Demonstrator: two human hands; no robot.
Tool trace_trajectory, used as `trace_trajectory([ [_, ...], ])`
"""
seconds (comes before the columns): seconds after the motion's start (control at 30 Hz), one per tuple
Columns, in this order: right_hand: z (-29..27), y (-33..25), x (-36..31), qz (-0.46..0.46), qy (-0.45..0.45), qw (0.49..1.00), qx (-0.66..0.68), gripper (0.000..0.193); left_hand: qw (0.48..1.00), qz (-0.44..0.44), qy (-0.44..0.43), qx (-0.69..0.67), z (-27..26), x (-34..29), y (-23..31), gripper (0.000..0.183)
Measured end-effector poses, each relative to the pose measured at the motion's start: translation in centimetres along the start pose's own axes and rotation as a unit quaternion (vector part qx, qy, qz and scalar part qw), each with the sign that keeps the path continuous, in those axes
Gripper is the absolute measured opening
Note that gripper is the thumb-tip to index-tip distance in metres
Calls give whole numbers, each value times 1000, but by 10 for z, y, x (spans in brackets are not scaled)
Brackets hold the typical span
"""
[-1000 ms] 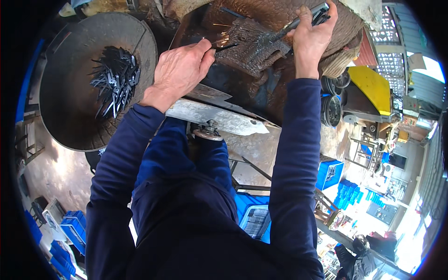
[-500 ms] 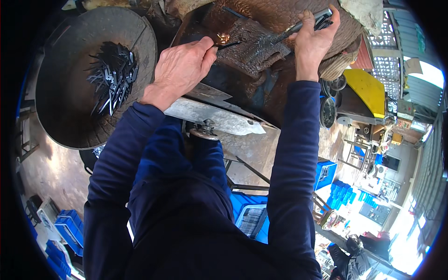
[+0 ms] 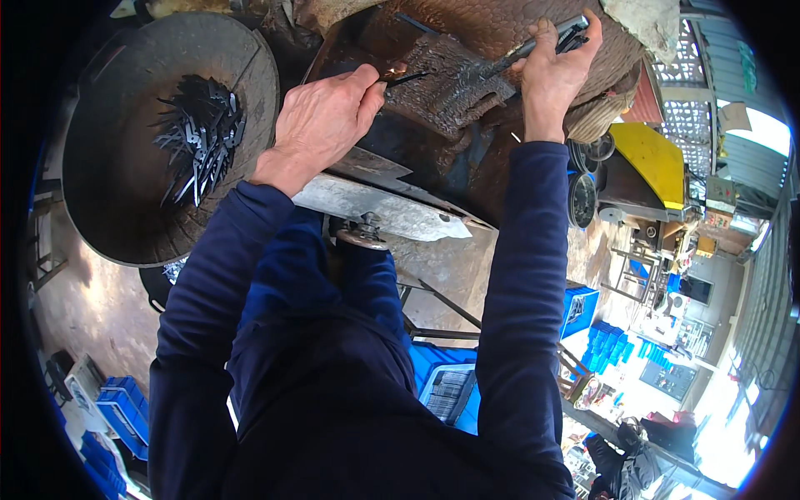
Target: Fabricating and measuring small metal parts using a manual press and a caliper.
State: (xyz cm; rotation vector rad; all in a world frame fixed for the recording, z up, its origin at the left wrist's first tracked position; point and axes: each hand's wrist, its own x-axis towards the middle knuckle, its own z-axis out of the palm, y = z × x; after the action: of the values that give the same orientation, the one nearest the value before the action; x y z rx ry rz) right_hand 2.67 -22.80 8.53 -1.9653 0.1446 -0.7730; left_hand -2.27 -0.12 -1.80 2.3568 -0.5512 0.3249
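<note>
My left hand point(image 3: 323, 118) is closed in a pinch on the end of a thin dark metal strip point(image 3: 407, 79). That strip reaches over a rough, dark-crusted block point(image 3: 454, 87), and a faint orange glow shows beside it. Over on the right, my right hand point(image 3: 554, 83) is closed around a small bundle of dark metal strips point(image 3: 573, 35), between thumb and fingers. From under that hand a long narrow piece slants down toward the crusted block; whether it belongs to the bundle I cannot tell. Another dark strip point(image 3: 415, 22) lies just beyond the block.
A wide round pan point(image 3: 100, 158) at left holds a heap of dark metal strips point(image 3: 204, 137). A worn pale metal edge point(image 3: 383, 208) runs between my body and the block. Blue crates point(image 3: 450, 387) stand below, and a yellow-panelled machine point(image 3: 654, 162) stands to the right.
The bright orange sparks by the strip in my left hand have dimmed to a faint glow. A small bright streak now shows near my right wrist. Both hands have barely shifted.
</note>
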Motion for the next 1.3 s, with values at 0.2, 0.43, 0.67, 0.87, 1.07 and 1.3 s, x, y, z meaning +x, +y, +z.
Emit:
trace_trajectory([
  [0.2,-1,-6,-2,10,14,999,-40,59,1000,-5,-3,2,-1,-1,1,21],
  [0.43,-1,-7,-2,-3,12,998,-56,59,1000,-7,-15,6,-3,0,2,22],
  [0.67,-2,-4,-1,-17,9,997,-68,56,1000,-7,-20,9,-3,2,2,22],
  [0.87,-5,24,9,-75,9,991,-113,59,999,-21,-43,16,-8,1,6,22],
  [1.07,-4,30,12,-84,34,983,-157,57,999,-25,-27,18,-9,2,5,23],
  [1.3,-16,-1,-18,-2,4,999,-33,51,998,-59,-11,-31,-8,3,0,29],
])
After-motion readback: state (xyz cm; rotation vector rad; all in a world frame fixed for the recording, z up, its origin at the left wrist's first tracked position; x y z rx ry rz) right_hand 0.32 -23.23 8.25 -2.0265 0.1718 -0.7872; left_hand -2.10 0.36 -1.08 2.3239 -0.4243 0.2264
